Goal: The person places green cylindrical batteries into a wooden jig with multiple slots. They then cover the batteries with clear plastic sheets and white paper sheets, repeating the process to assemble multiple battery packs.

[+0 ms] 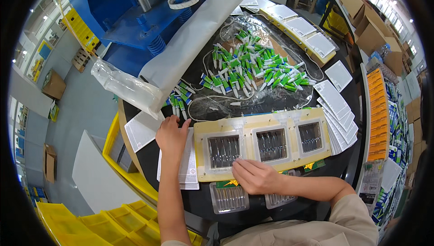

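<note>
A yellow fixture plate (pixel 201 155) lies before me with three windows, each holding a clear plastic blister tray (pixel 224 151) with long narrow hollows. At the near corner of the leftmost tray, my right hand (pixel 255 177) has its fingers pressed together. Whatever they pinch is hidden. My left hand (pixel 172 135) is beyond white printed cards (pixel 187 173), thumb spread away from the fingers. Its fingertips are beside a few small green-and-white tubes (pixel 177 104). A big heap of similar tubes (pixel 253 65) lies on clear plastic film beyond the fixture.
Fanned white cards (pixel 337 115) lie right of the fixture. Another yellow fixture (pixel 294 26) carries cards at the back. Filled blister packs (pixel 230 198) stick out at the near edge. A blue press (pixel 158 29) stands back left, yellow crates (pixel 113 223) lower left.
</note>
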Demonstrator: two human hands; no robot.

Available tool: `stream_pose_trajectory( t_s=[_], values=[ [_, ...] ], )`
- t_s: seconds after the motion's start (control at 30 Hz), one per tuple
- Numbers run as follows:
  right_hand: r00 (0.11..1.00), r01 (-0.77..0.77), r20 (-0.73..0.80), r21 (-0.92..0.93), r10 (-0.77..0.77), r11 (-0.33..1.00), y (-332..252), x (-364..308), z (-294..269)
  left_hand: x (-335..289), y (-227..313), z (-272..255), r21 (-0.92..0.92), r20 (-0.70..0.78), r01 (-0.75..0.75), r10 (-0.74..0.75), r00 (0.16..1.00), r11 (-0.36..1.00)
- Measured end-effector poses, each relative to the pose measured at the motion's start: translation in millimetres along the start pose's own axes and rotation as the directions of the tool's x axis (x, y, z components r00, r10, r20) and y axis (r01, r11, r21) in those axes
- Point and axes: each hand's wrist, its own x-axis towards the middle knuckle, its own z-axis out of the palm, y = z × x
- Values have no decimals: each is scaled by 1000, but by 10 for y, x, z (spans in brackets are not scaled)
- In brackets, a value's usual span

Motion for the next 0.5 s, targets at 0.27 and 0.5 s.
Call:
stream_pose_trajectory(
  t_s=[0.27,0.5],
  values=[
    [891,-418,302,259,338,871,512,349,29,293,-50,215,66,115,44,-52,992,997],
    [810,-508,252,-149,529,848,1592,959,1337,425,-3,205,14,188,99,-100,977,995]
  ],
)
